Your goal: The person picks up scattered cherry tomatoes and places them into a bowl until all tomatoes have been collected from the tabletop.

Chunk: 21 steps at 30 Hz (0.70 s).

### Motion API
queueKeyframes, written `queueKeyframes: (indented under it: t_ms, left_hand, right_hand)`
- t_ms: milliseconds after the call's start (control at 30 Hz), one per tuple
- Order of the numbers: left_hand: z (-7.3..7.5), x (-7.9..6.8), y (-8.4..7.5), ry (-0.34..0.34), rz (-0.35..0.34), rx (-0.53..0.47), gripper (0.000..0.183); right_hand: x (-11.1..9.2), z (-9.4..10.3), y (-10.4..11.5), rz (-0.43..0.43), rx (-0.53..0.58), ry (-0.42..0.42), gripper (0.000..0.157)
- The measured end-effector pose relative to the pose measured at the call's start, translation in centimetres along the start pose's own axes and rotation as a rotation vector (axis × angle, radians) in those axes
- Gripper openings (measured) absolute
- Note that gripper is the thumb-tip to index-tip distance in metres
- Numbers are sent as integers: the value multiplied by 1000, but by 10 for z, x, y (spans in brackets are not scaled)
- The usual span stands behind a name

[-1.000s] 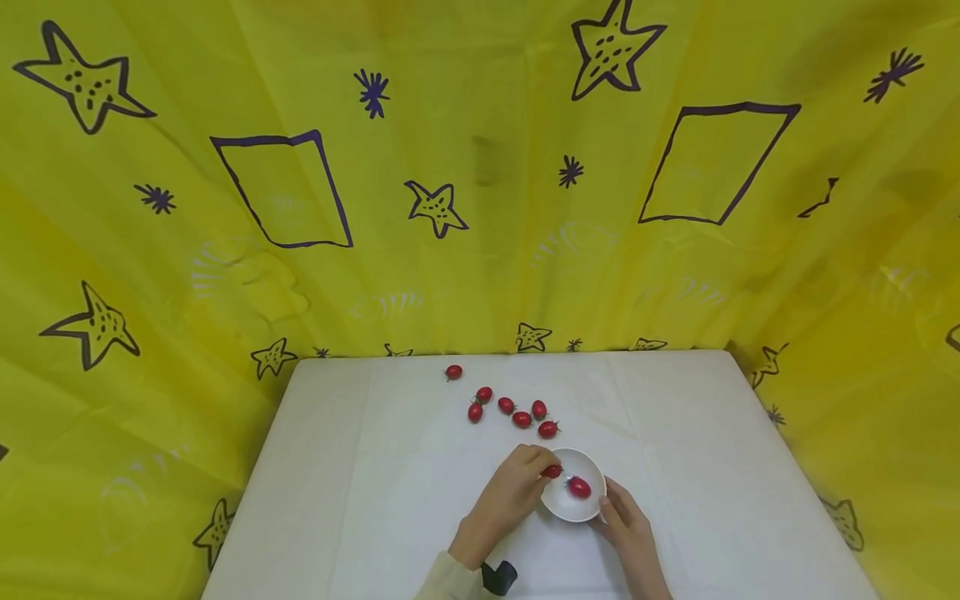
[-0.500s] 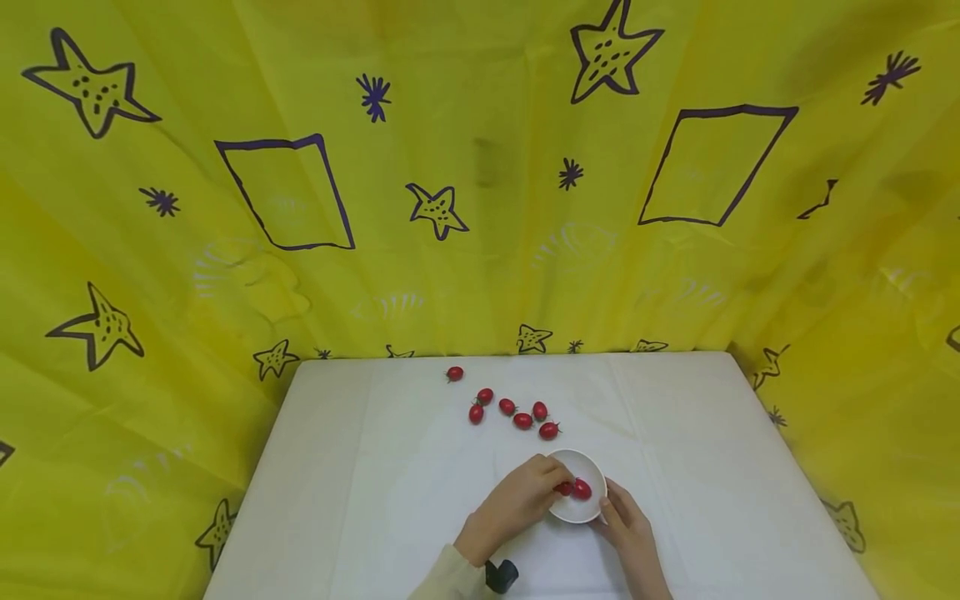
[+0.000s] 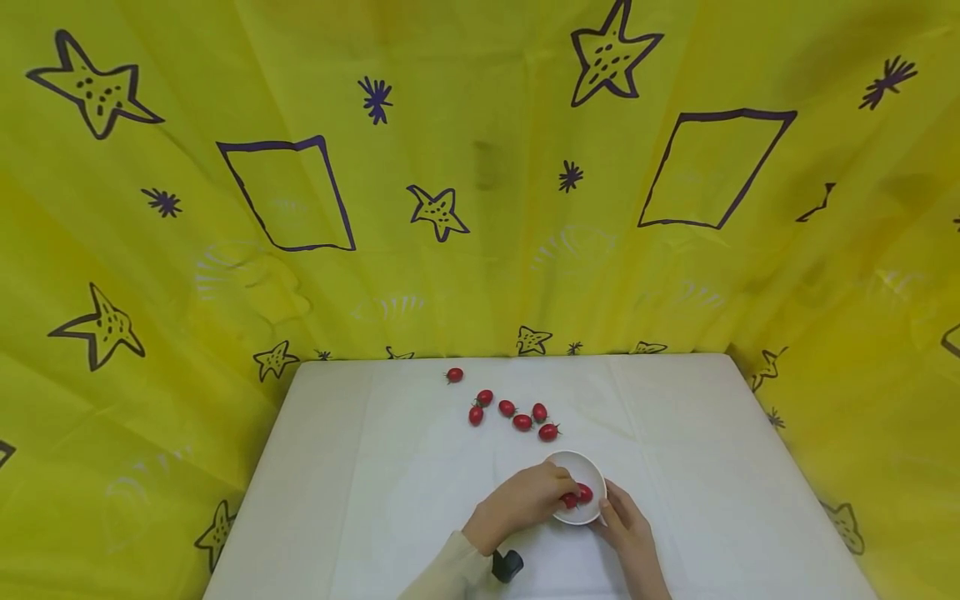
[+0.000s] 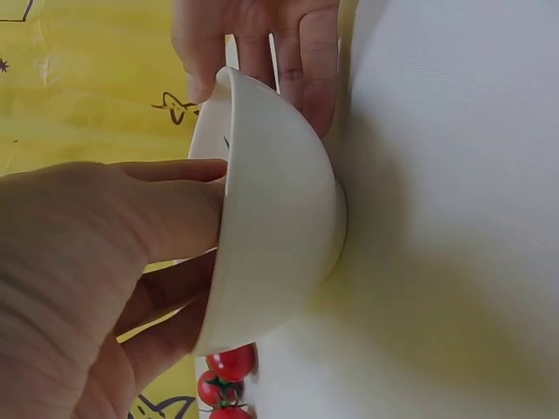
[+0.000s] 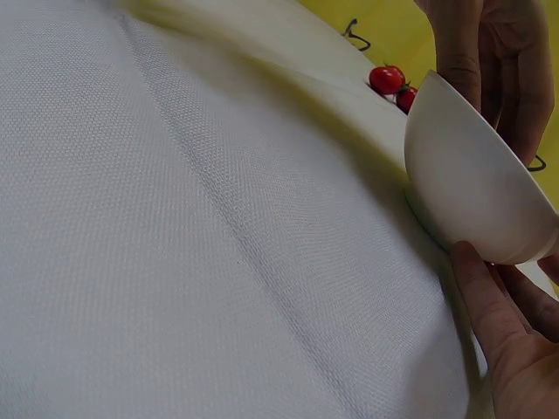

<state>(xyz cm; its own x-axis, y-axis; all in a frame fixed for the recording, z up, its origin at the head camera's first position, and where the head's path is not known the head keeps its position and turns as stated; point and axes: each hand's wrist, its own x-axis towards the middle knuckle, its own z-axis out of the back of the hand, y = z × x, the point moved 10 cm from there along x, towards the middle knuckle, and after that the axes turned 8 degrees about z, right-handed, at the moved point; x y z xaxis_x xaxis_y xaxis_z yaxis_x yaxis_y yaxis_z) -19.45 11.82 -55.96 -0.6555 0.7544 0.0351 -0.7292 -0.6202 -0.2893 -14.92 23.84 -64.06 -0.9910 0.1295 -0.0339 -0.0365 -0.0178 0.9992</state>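
Observation:
A white bowl (image 3: 573, 461) stands near the front of the table. My right hand (image 3: 633, 529) grips its right side, thumb at the rim and fingers around the outer wall. From the left, my left hand (image 3: 525, 496) reaches over the rim and pinches a cherry tomato (image 3: 568, 501) low inside the bowl. Another cherry tomato (image 3: 585, 493) lies against it, partly covered by the fingers. In the left wrist view, the wall of the bowl (image 4: 275, 209) hides the left fingertips. The right wrist view shows the right hand (image 5: 520, 358) against the outside of the bowl (image 5: 472, 175).
Several cherry tomatoes (image 3: 522, 422) lie loose beyond the bowl, and a lone cherry tomato (image 3: 454, 375) sits near the back edge. A white cloth covers the table (image 3: 390, 500). Yellow curtains (image 3: 487, 275) with drawn stars surround its back and sides.
My left hand has moved right and down into the bowl, carrying its cherry tomato from the left rim to beside the other one. The right hand keeps its hold on the bowl.

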Motion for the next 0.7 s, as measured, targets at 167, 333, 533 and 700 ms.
queueKeyframes:
  t_ms: [167,333,533,700]
  left_hand:
    - [-1,2,-1,15,0,19,25]
    - [-3,6,0,30,34,25,24]
    - [-9,11,3,62,88,40,20]
    - [-10,14,1,60,75,89,15]
  right_hand:
    - [0,0,0,12,3,-7,55]
    - [0,0,0,15,7,-4,55]
    - [0,0,0,8,13,-7,55]
    - [1,1,0,2,5,-8,56]
